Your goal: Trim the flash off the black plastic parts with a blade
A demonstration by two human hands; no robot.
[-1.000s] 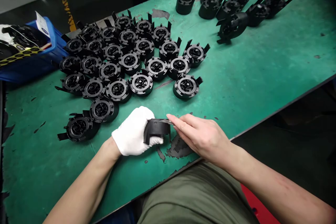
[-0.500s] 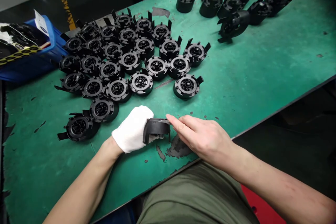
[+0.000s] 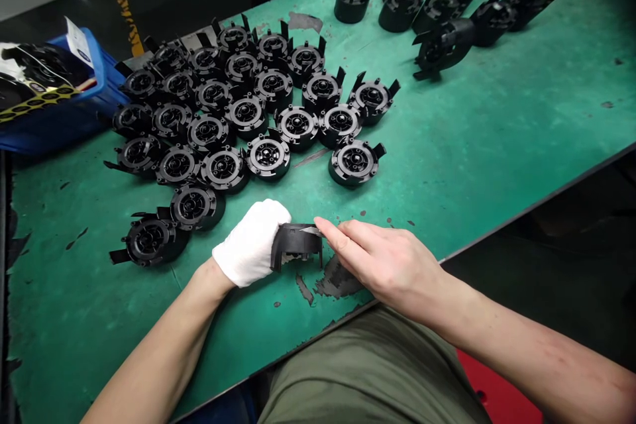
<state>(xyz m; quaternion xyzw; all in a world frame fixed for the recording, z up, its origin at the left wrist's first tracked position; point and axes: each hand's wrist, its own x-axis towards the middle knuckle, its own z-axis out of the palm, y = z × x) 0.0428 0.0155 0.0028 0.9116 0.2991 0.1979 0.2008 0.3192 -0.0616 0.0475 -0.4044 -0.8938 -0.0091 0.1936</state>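
Observation:
My left hand (image 3: 251,243), in a white glove, is closed around a black round plastic housing (image 3: 299,242) just above the table's near edge. The housing is held with its side wall towards me and its prongs hanging down. My bare right hand (image 3: 380,255) is closed on a thin metal blade (image 3: 311,230). Its index finger stretches along the blade, which lies against the upper rim of the housing. The handle, if there is one, is hidden in my palm. Beyond my hands, a similar housing (image 3: 353,162) stands by itself.
Many more black housings (image 3: 247,116) stand packed together at the left of the green table (image 3: 477,165). Another group (image 3: 400,8) stands at the back right, with one housing (image 3: 444,48) on its side. A blue bin (image 3: 44,126) is at the far left.
The housing has tilted slightly, so more of its underside shows. The blade has turned a little and shows wider against the rim. Both hands have stayed almost in place.

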